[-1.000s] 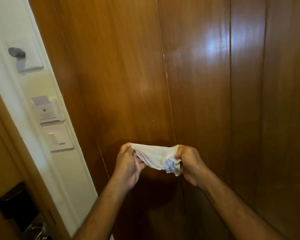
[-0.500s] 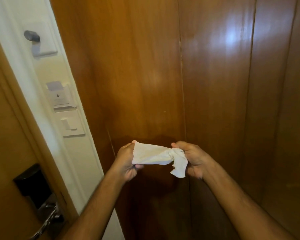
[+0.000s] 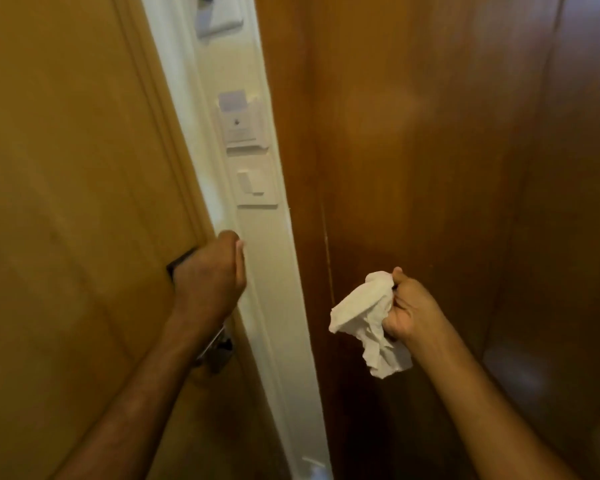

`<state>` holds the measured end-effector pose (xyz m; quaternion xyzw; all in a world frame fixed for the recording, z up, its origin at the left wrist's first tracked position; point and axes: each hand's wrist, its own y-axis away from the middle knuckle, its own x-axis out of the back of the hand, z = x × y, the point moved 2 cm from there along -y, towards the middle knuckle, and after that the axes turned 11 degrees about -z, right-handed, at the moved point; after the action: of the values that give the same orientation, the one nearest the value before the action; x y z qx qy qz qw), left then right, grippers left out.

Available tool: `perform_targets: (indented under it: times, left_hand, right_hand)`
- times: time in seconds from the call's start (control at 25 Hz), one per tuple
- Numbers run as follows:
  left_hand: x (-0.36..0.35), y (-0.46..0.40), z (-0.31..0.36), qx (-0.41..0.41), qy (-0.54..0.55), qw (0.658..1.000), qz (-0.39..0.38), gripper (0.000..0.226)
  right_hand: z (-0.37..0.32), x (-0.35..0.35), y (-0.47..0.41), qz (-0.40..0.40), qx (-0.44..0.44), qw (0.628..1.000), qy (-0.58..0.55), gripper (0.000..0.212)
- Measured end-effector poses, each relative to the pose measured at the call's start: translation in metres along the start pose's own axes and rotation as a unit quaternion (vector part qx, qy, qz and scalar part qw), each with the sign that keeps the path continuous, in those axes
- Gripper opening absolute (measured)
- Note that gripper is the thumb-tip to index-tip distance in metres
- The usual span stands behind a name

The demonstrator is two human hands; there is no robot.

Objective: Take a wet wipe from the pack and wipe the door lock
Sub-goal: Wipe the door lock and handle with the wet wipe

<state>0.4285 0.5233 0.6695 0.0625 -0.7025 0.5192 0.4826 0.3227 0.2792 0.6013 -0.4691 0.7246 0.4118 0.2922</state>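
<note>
My right hand [image 3: 411,315] is closed on a crumpled white wet wipe [image 3: 362,318], which hangs down from the fist in front of the dark wood panelling. My left hand [image 3: 208,278] lies against the black door lock [image 3: 181,263] on the light brown door [image 3: 66,202] and covers most of it. Its fingers are hidden behind the hand. Below the wrist a metal door handle [image 3: 215,344] sticks out. The wipe is apart from the lock, about a hand's width to its right. No wipe pack is in view.
A white door frame [image 3: 278,323] runs between the door and the glossy wood wall [image 3: 447,168]. On the frame sit a key card holder [image 3: 241,124] and a light switch [image 3: 255,183]. Another white plate shows at the top edge.
My left hand let go of the wipe and moved left onto the door lock. My right hand now holds the wipe alone, bunched up. The view swung left toward the door.
</note>
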Motion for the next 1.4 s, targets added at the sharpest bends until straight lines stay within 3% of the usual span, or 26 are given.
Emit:
perform_targets:
  times: [0.12,0.2,0.36,0.44,0.6,0.68,0.84,1.04,1.16,1.4]
  left_hand:
    - [0.026,0.015,-0.065,-0.044,-0.209,0.976,0.039,0.010]
    - [0.033,0.027,-0.103,-0.033,-0.322,0.946,0.023,0.013]
    - [0.035,0.058,-0.143,-0.055,-0.400,0.915,0.013,0.023]
    - [0.031,0.071,-0.156,-0.074,-0.409,0.909,0.003,0.025]
    - [0.029,0.075,-0.163,-0.090,-0.398,0.913,0.004,0.032]
    - [0.025,0.074,-0.166,-0.091,-0.412,0.907,0.000,0.034]
    - [0.022,0.075,-0.169,-0.082,-0.435,0.897,0.003,0.036]
    - [0.022,0.076,-0.170,-0.084,-0.428,0.900,0.011,0.037]
    - [0.023,0.077,-0.170,-0.081,-0.424,0.902,0.017,0.036]
    - [0.021,0.074,-0.168,-0.085,-0.442,0.893,0.018,0.033]
  right_hand:
    - [0.053,-0.004,-0.028,0.022,-0.007,1.000,-0.021,0.039]
    - [0.096,-0.014,-0.050,0.022,0.000,0.999,-0.028,0.034]
    - [0.179,-0.050,-0.082,-0.024,0.015,0.999,0.028,0.027]
    - [0.220,-0.067,-0.095,-0.034,0.033,0.992,0.117,0.024]
    - [0.285,-0.068,-0.108,-0.011,0.108,0.936,0.335,0.012]
    - [0.299,-0.066,-0.119,0.000,0.112,0.934,0.338,0.015]
    - [0.301,-0.077,-0.150,0.037,0.074,0.957,0.278,0.057]
    - [0.334,-0.094,-0.146,0.100,0.138,0.919,0.354,0.063]
    - [0.313,-0.096,-0.165,0.130,0.076,0.940,0.307,0.053]
    - [0.267,-0.099,-0.213,0.090,-0.092,0.924,0.361,0.051]
